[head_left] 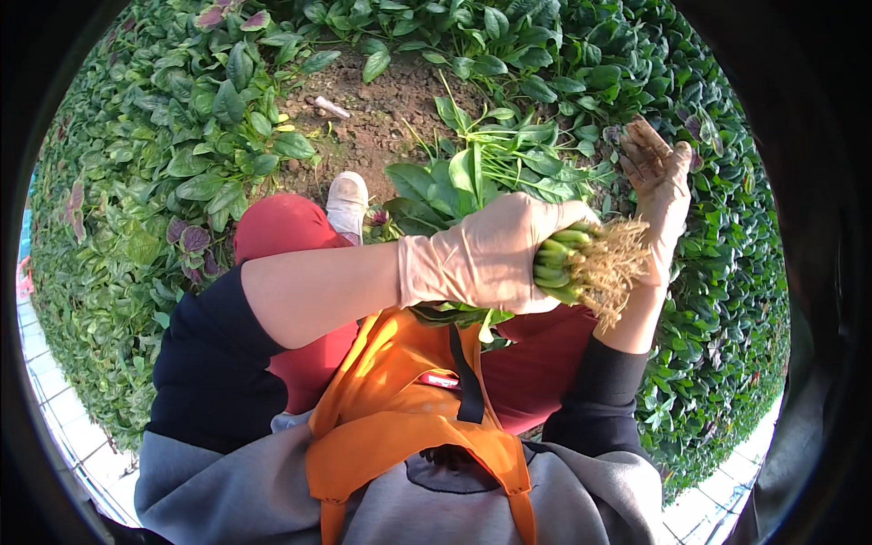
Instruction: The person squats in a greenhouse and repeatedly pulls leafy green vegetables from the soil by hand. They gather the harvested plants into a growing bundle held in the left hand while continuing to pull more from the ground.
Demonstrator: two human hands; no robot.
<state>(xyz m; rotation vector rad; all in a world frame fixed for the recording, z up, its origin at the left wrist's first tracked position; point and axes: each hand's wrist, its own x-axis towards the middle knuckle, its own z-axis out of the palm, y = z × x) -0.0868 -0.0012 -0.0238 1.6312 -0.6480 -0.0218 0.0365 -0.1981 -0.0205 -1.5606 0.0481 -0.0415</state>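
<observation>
Left hand (pixel 495 259), gloved, clenched, with bare forearm (pixel 331 286) set crosswise; right hand (pixel 658 182), gloved, soiled, loosely unfurled, pointing forward.

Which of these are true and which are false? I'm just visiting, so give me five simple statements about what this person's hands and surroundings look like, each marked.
1. The left hand grips a bunch of greens. True.
2. The roots of that bunch point toward the person's left. False: they point to the right.
3. The right hand is wrapped around the bunch's stems. False: it is open, away from the stems.
4. Orange fabric lies across the person's front. True.
5. The visible shoe is black. False: it is pale.
</observation>
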